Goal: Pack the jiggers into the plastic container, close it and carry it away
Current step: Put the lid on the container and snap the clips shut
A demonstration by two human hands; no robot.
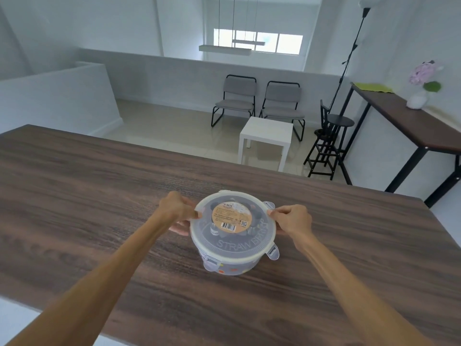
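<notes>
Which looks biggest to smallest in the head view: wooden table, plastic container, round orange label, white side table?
1. Wooden table
2. Plastic container
3. White side table, nearly the same; it stands farther off, so its true size is unsure
4. Round orange label

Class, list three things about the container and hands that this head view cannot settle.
1. Jiggers: the frosted lid shows only dark shapes; count unknown.
2. Label small print: too small.
3. Left hand and right hand fingers under the container rim: hidden by the lid.
</notes>
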